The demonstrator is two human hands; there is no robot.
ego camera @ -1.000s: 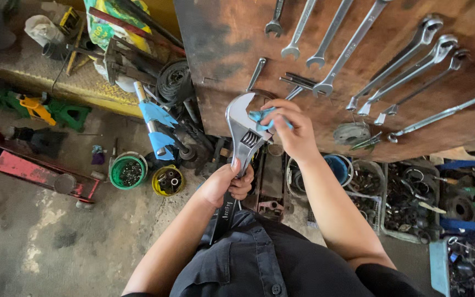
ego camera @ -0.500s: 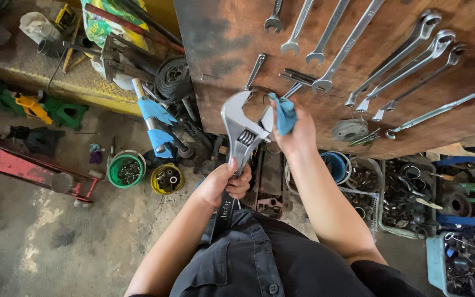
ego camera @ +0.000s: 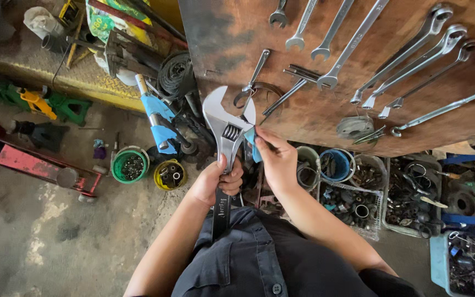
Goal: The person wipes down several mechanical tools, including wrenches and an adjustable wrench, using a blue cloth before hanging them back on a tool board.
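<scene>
My left hand [ego camera: 216, 182] grips the handle of a large silver adjustable wrench [ego camera: 225, 132], held upright with its jaws pointing up toward the wooden tool board [ego camera: 314, 104]. My right hand [ego camera: 275, 158] pinches a small blue cloth [ego camera: 253, 142] against the right side of the wrench, just below the jaw. The lower end of the wrench handle rests against my dark shirt.
Several spanners [ego camera: 408, 55] hang on the board. Below it stand baskets and tubs of metal parts [ego camera: 358, 198]. On the floor sit a green tub [ego camera: 130, 164] and a yellow tub [ego camera: 169, 174] of small parts, a red jack [ego camera: 34, 165], and blue-wrapped tools [ego camera: 158, 118].
My right hand with the blue cloth has slid down from the wrench's upper jaw to the side below it. The left hand keeps its grip.
</scene>
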